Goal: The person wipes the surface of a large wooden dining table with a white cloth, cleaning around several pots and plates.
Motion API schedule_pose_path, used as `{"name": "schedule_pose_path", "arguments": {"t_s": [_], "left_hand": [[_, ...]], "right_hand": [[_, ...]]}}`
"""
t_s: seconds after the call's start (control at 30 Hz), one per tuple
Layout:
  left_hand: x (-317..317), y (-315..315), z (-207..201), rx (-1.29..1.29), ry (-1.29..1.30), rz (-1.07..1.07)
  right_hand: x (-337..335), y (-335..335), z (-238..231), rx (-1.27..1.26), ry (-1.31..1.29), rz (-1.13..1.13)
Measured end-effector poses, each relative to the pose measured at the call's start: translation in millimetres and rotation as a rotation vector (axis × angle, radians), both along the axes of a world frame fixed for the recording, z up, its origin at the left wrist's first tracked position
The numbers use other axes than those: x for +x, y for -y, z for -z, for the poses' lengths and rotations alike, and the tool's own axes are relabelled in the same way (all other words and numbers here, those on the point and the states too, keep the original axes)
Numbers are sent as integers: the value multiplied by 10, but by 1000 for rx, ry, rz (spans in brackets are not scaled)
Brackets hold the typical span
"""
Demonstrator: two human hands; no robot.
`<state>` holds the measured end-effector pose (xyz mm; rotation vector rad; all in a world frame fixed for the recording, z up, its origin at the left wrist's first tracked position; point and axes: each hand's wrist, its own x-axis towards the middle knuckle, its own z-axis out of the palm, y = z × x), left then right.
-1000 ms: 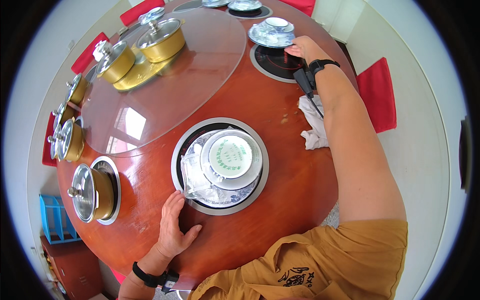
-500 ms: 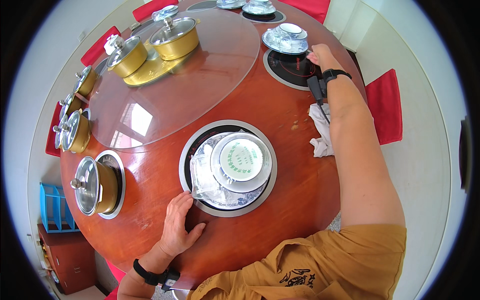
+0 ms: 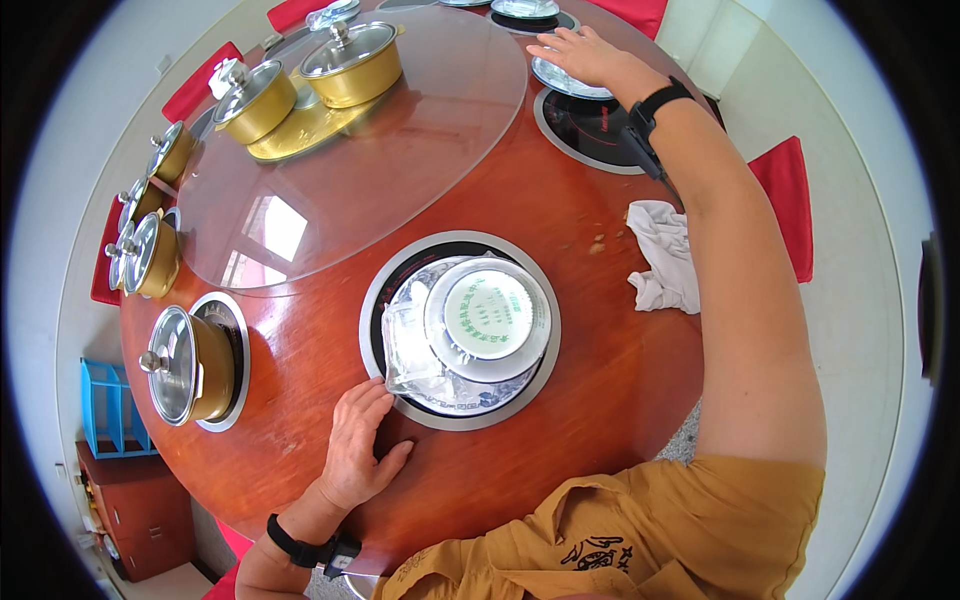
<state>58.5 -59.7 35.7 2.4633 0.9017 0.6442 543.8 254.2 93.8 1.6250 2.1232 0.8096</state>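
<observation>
My right hand [image 3: 585,55] reaches to the far right with its fingers stretched out. It hovers over or rests on a wrapped tableware set [image 3: 570,80], mostly covering it; contact cannot be made out. That set sits at the far part of a black round hob [image 3: 590,130] let into the table. On the wooden tabletop lies my left hand [image 3: 360,445], fingers spread and relaxed. Its fingertips are at the edge of a nearer hob's steel ring [image 3: 375,345], beside a plastic-wrapped stack of bowl and plates [image 3: 487,315], the bowl upside down.
A white cloth [image 3: 662,258] lies under the right forearm's inner side. A large glass turntable [image 3: 400,180] carries gold lidded pots [image 3: 352,70]. Another gold pot [image 3: 190,365] stands on its side-looking hob at left. Red chairs [image 3: 785,205] surround the table.
My right hand has moved from the right side of the far wrapped set up and left over it, its fingers now stretched out. The left hand has stayed in place.
</observation>
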Motion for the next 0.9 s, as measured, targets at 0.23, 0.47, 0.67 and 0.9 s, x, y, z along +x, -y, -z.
{"name": "schedule_pose_path", "arguments": {"t_s": [0.23, 0.47, 0.67, 0.9], "left_hand": [[-9, 3, 7, 23, -32, -1], [5, -15, 17, 34, -33, 11], [-7, 2, 13, 43, -27, -6], [-8, -12, 20, 41, -14, 8]], "right_hand": [[-252, -133, 23, -195, 315, 130], [-101, -204, 62, -151, 398, 75], [-309, -163, 3, -78, 489, -8], [-41, -388, 82, -159, 319, -181]]}}
